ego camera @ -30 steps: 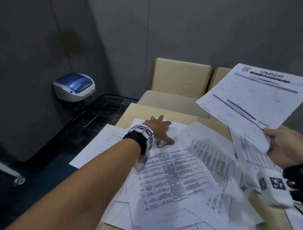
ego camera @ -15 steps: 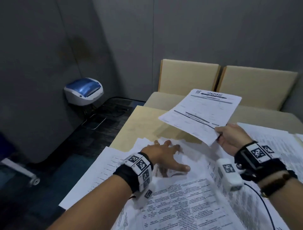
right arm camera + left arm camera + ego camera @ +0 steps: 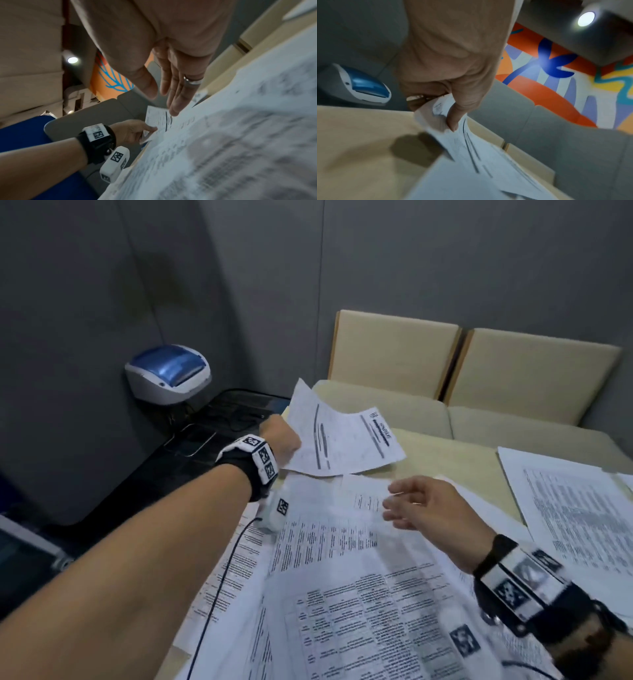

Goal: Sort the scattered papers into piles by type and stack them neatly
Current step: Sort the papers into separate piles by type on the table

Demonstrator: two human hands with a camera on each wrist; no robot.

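Note:
My left hand (image 3: 282,440) pinches the near-left corner of a printed form sheet (image 3: 346,440) with a handwritten heading, held just above the far left part of the beige table (image 3: 452,460). The left wrist view shows thumb and fingers (image 3: 452,121) clamped on that sheet (image 3: 471,162). My right hand (image 3: 421,505) hovers with straight, relaxed fingers over the scattered papers (image 3: 342,594), holding nothing. In the right wrist view its fingertips (image 3: 175,108) nearly touch the paper heap (image 3: 223,148), and the left hand (image 3: 133,131) shows beyond.
A separate sheet pile (image 3: 575,508) lies at the table's right. Two beige seat cushions (image 3: 479,368) stand behind the table against the grey wall. A white and blue device (image 3: 168,374) sits on the floor at left, beside a black mat (image 3: 212,426).
The form sheet passed from my right hand to my left hand, which lifted off the papers and now holds it at the far left. The right hand dropped, empty, over the heap.

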